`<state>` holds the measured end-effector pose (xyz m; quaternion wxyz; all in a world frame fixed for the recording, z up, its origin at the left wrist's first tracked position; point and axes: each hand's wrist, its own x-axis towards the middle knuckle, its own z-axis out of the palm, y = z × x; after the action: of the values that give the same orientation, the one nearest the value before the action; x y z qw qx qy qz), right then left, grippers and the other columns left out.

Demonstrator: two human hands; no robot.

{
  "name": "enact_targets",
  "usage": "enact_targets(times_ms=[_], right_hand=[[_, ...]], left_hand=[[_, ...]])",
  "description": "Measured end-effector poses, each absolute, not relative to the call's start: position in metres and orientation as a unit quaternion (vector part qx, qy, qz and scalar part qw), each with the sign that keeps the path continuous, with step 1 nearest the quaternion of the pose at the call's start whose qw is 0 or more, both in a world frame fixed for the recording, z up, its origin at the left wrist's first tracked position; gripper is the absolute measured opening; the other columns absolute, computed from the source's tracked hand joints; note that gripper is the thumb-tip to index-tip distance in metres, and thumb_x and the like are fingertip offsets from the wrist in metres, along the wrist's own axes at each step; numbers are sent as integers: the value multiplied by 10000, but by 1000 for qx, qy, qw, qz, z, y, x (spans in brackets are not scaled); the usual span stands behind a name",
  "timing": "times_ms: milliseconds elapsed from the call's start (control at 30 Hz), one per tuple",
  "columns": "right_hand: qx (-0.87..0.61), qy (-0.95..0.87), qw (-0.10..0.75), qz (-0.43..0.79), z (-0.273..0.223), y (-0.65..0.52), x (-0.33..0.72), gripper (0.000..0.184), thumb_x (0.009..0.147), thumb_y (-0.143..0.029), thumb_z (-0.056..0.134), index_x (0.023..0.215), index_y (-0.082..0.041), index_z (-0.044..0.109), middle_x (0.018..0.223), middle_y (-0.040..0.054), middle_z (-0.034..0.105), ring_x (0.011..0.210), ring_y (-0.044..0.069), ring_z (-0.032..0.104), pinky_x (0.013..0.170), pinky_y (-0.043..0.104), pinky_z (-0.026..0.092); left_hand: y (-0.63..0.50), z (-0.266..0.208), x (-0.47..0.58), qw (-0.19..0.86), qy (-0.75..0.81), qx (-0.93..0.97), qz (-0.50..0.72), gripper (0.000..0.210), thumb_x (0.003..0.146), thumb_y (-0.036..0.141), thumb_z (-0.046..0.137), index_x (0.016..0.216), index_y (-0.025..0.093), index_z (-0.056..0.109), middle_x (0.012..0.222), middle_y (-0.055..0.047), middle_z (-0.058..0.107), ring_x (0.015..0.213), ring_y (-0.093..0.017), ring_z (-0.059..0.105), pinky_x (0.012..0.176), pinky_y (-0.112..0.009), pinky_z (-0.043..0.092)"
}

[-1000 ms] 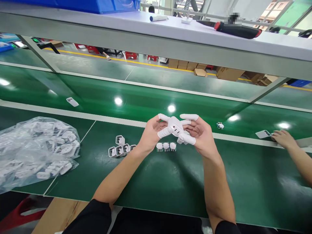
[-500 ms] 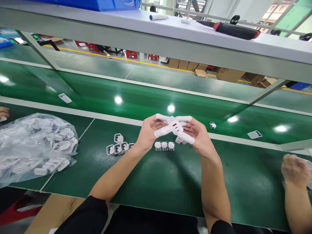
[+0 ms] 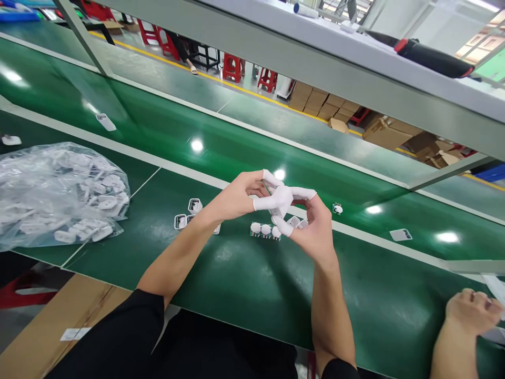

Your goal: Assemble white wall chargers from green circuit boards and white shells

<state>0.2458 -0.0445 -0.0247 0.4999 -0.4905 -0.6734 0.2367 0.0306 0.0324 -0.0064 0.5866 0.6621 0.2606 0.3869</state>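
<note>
A white charger housing (image 3: 282, 199) is held up over the green work surface between both hands, which wear white finger cots. My left hand (image 3: 236, 197) pinches it from the left, and my right hand (image 3: 317, 226) grips it from the right and below. Its plain white side faces me now. Just beneath the hands lies a row of small circuit boards (image 3: 265, 230) with round white tops. Open white housings (image 3: 194, 205) stand left of them, partly hidden by my left forearm. More white housings (image 3: 294, 221) show behind my right fingers.
A clear plastic bag (image 3: 59, 195) of white parts lies at the left. On the green strip beyond are a single circuit board (image 3: 337, 209) and white housings (image 3: 401, 235). A co-worker's hand (image 3: 471, 313) is at the right. A shelf (image 3: 335, 63) crosses above, bearing a black-and-red tool (image 3: 434, 58).
The charger housing has been turned, so its face with the port slots no longer shows. Both hands have shifted their grip around it. The camera view has tilted.
</note>
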Motion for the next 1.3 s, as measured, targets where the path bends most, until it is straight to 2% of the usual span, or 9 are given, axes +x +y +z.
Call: enact_targets(times_ms=[167, 300, 433, 533, 667, 833, 1033, 1200, 1300], right_hand=[[-480, -753, 441, 91, -30, -60, 246, 797, 833, -242, 893, 1557, -288, 564, 1333, 96, 789, 1159, 317, 782, 952, 497, 693], [-420, -814, 398, 38, -54, -87, 250, 754, 909, -132, 766, 1611, -258, 521, 1269, 122, 794, 1100, 311, 789, 899, 478, 700], [-343, -861, 375, 14, -99, -116, 250, 677, 954, -61, 646, 1610, -159, 512, 1211, 158, 807, 1128, 319, 788, 930, 489, 709], [-316, -873, 371, 5, -132, -129, 248, 547, 993, -51, 575, 1535, -124, 565, 1113, 152, 814, 1111, 310, 794, 908, 479, 723], [-290, -877, 383, -1, -163, -134, 247, 417, 1057, -93, 519, 1463, -137, 604, 1081, 145, 818, 1112, 302, 807, 923, 489, 734], [-307, -862, 402, 28, -181, -134, 248, 538, 1071, -125, 562, 1605, -167, 511, 1231, 170, 824, 1175, 304, 809, 945, 497, 731], [-370, -817, 438, 62, -186, -133, 261, 731, 977, -305, 859, 1619, -215, 521, 1229, 159, 822, 1111, 306, 818, 938, 481, 722], [-409, -785, 463, 58, -184, -131, 268, 656, 970, -301, 866, 1555, -227, 578, 1178, 142, 812, 1023, 290, 813, 861, 465, 722], [-411, -781, 467, 54, -184, -131, 268, 611, 983, -278, 849, 1534, -226, 590, 1161, 132, 811, 1014, 281, 811, 849, 454, 719]], left_hand=[[16, -9, 14, 483, 281, 738, 378, 273, 865, 273, 914, 1090, 200, 776, 973, -20, 781, 872, -154, 746, 863, -279, 632], [-23, -51, 7, 458, 269, 753, 388, 336, 922, 278, 896, 1241, 221, 804, 1059, -48, 797, 950, -181, 774, 920, -312, 655], [-67, -109, -2, 383, 256, 798, 388, 376, 959, 250, 873, 1324, 237, 781, 1008, -32, 781, 878, -160, 743, 833, -290, 633], [-88, -139, -6, 364, 275, 805, 380, 380, 994, 264, 839, 1365, 239, 759, 997, -26, 768, 861, -155, 740, 802, -285, 631], [-99, -160, -6, 350, 301, 804, 374, 542, 985, 283, 852, 1499, 240, 686, 1043, -34, 791, 877, -164, 759, 834, -306, 658], [-100, -173, -11, 315, 283, 819, 388, 304, 994, 247, 839, 1295, 225, 798, 1034, -49, 810, 882, -158, 783, 808, -273, 663], [-93, -187, -20, 314, 344, 798, 381, 203, 975, 261, 840, 1176, 264, 873, 1051, -60, 854, 945, -194, 843, 909, -298, 704], [-93, -194, -23, 397, 414, 723, 385, 186, 864, 296, 928, 1049, 291, 902, 1044, -66, 872, 985, -240, 856, 968, -345, 713], [-91, -194, -24, 385, 431, 712, 399, 201, 850, 313, 942, 1044, 290, 892, 1062, -70, 867, 999, -242, 852, 986, -354, 707]])
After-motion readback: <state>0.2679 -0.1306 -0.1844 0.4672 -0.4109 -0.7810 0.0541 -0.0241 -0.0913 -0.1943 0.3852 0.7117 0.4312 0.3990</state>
